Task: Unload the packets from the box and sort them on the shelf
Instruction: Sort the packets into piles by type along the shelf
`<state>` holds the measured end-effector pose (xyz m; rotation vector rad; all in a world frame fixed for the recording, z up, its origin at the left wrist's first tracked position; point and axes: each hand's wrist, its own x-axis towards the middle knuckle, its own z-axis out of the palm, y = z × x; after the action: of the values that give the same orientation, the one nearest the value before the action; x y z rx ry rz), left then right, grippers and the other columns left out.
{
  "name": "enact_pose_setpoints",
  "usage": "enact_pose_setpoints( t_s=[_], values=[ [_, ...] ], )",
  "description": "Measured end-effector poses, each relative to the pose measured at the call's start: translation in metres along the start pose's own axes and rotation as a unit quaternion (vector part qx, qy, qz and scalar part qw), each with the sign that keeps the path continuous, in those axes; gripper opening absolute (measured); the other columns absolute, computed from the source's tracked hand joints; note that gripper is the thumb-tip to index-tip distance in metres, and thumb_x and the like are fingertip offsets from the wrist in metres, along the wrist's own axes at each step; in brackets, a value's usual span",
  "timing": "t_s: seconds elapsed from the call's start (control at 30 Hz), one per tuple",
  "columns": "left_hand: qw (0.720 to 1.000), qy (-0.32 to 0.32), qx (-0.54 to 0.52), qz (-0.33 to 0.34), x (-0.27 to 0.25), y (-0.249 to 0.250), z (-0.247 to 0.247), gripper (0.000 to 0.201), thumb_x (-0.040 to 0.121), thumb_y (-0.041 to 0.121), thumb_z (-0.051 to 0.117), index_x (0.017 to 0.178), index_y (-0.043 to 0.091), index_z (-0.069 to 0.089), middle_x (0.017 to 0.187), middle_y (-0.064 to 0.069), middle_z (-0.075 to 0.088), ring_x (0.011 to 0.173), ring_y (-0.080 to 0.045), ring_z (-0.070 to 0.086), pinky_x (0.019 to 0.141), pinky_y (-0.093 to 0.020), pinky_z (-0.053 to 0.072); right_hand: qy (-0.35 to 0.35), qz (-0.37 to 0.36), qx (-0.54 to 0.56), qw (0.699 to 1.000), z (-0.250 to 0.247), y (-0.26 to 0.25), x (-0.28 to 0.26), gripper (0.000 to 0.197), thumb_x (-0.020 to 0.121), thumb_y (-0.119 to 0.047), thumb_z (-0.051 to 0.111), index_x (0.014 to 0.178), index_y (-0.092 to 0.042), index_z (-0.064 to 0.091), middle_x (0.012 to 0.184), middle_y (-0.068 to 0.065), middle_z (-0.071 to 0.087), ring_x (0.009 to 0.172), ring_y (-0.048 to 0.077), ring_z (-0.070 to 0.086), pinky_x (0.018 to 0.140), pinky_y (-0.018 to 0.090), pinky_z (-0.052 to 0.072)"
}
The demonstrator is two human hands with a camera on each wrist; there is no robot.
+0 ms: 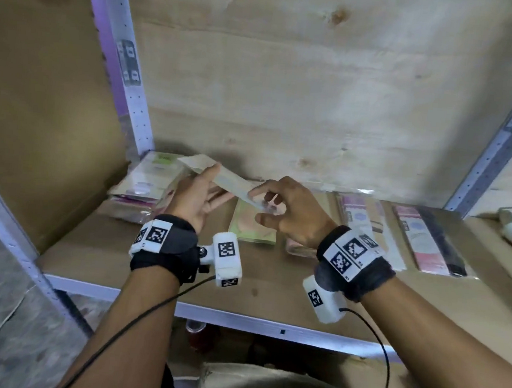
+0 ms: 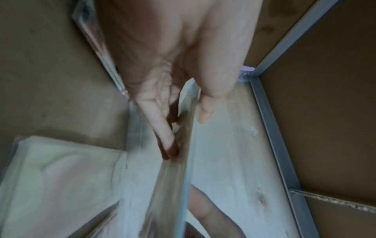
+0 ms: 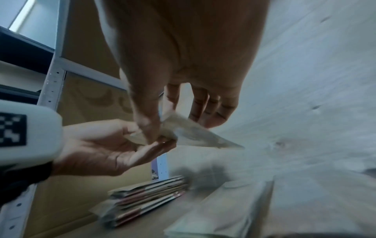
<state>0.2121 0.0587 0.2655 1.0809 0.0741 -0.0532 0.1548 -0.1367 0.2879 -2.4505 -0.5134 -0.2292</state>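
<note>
Head view: moderate, even indoor light, soft and diffuse. Plywood back panel (image 1: 321,90) washed pale at centre right, glare on clear wrappers of the packets (image 1: 367,223) lying right. Soft shadow behind both hands on the shelf (image 1: 271,276). Below the shelf dark. Edges bowed by wide lens, uprights curve. Slight motion smear throughout. Both wrist views dimmer, bluish cast, heavily blurred; near palm out of focus.

Ahead of me a pale plywood back panel (image 1: 321,90) rises behind the board. Perforated grey metal uprights (image 1: 133,88) frame it. Brown cardboard (image 1: 34,78) lines my left, speckled grey floor (image 1: 2,310) below.
</note>
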Motion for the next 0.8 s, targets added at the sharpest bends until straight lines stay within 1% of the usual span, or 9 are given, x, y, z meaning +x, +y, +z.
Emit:
enact_pose_setpoints(
  t_s=[0.1, 0.17, 0.23, 0.3, 0.43, 0.5, 0.6, 0.73, 0.8],
  values=[
    [0.999, 0.035, 0.021, -0.023, -0.002, -0.018, 0.015, 0.006, 0.098, 0.02, 0.06, 0.102, 0.016, 0.064, 0.103, -0.005, 0.071, 0.085, -0.011, 0.07, 0.07, -0.025, 0.061, -0.022, 0.032, 0.023, 0.999, -0.01, 0.016, -0.015, 0.045, 0.073, -0.039, 0.083, 0.114, -0.028, 0.068, 0.109, 0.003, 0.058, 0.1, 0.017, 0.055, 0.093, 0.033, 0.048],
    [0.999, 0.029, 0.019, -0.037, -0.003, -0.025, 0.024, 0.004, 0.098, 0.017, 0.061, 0.096, 0.018, 0.064, 0.095, -0.001, 0.072, 0.081, -0.01, 0.07, 0.076, -0.026, 0.058, 0.041, 0.072, 0.076, 0.994, -0.015, 0.029, -0.024, 0.034, 0.077, -0.042, 0.079, 0.108, -0.028, 0.07, 0.108, 0.0, 0.058, 0.097, 0.011, 0.057, 0.093, 0.029, 0.049],
    [0.999, 0.011, 0.004, -0.045, -0.002, -0.031, 0.032, 0.006, 0.098, 0.015, 0.06, 0.1, 0.015, 0.065, 0.096, -0.003, 0.073, 0.084, -0.012, 0.07, 0.08, -0.027, 0.056, 0.112, 0.12, 0.086, 0.983, -0.022, 0.045, -0.028, 0.028, 0.083, -0.043, 0.072, 0.105, -0.025, 0.07, 0.107, 0.002, 0.06, 0.093, 0.01, 0.057, 0.088, 0.026, 0.049],
    [0.999, -0.013, -0.013, -0.048, -0.001, -0.036, 0.037, 0.019, 0.097, 0.012, 0.061, 0.116, 0.009, 0.064, 0.108, -0.008, 0.072, 0.095, -0.017, 0.069, 0.082, -0.029, 0.056, 0.118, 0.165, 0.137, 0.97, -0.028, 0.061, -0.033, 0.033, 0.085, -0.045, 0.071, 0.107, -0.02, 0.069, 0.105, 0.005, 0.066, 0.088, 0.01, 0.06, 0.077, 0.023, 0.049],
    [0.997, -0.038, -0.01, -0.066, -0.001, -0.05, 0.046, 0.034, 0.096, 0.011, 0.063, 0.129, 0.005, 0.059, 0.122, -0.014, 0.069, 0.101, -0.021, 0.069, 0.08, -0.03, 0.061, 0.021, 0.253, 0.398, 0.882, -0.026, 0.091, -0.049, 0.036, 0.088, -0.023, 0.07, 0.121, -0.01, 0.063, 0.105, 0.01, 0.067, 0.07, 0.02, 0.06, 0.057, 0.027, 0.042],
    [0.996, -0.048, 0.002, -0.074, 0.0, -0.056, 0.048, 0.034, 0.096, 0.01, 0.062, 0.13, 0.004, 0.059, 0.123, -0.014, 0.068, 0.1, -0.021, 0.069, 0.078, -0.03, 0.062, 0.012, 0.261, 0.451, 0.853, -0.023, 0.105, -0.055, 0.041, 0.088, -0.013, 0.071, 0.126, -0.003, 0.058, 0.096, 0.011, 0.067, 0.064, 0.022, 0.058, 0.051, 0.027, 0.037],
    [0.994, -0.056, 0.029, -0.085, 0.005, -0.062, 0.049, 0.029, 0.095, 0.01, 0.064, 0.124, 0.007, 0.062, 0.118, -0.012, 0.072, 0.094, -0.018, 0.072, 0.072, -0.028, 0.062, -0.01, 0.251, 0.447, 0.859, -0.026, 0.112, -0.058, 0.03, 0.086, -0.009, 0.071, 0.115, -0.006, 0.063, 0.085, 0.009, 0.069, 0.059, 0.018, 0.063, 0.048, 0.025, 0.036],
    [0.996, -0.032, 0.056, -0.058, 0.015, -0.061, 0.042, 0.03, 0.091, 0.02, 0.07, 0.119, 0.009, 0.068, 0.109, -0.008, 0.076, 0.093, -0.016, 0.072, 0.077, -0.028, 0.06, -0.042, 0.238, 0.423, 0.873, -0.034, 0.118, -0.063, 0.021, 0.085, -0.011, 0.073, 0.105, -0.012, 0.066, 0.081, 0.007, 0.07, 0.057, 0.016, 0.063, 0.043, 0.022, 0.036],
    [0.997, -0.005, 0.064, -0.04, 0.019, -0.059, 0.037, 0.036, 0.091, 0.028, 0.071, 0.12, 0.007, 0.068, 0.101, -0.006, 0.077, 0.083, -0.012, 0.072, 0.067, -0.024, 0.059, -0.048, 0.245, 0.402, 0.881, -0.036, 0.122, -0.067, 0.023, 0.084, -0.011, 0.074, 0.106, -0.015, 0.066, 0.082, 0.006, 0.07, 0.057, 0.017, 0.063, 0.045, 0.025, 0.032]
  ],
)
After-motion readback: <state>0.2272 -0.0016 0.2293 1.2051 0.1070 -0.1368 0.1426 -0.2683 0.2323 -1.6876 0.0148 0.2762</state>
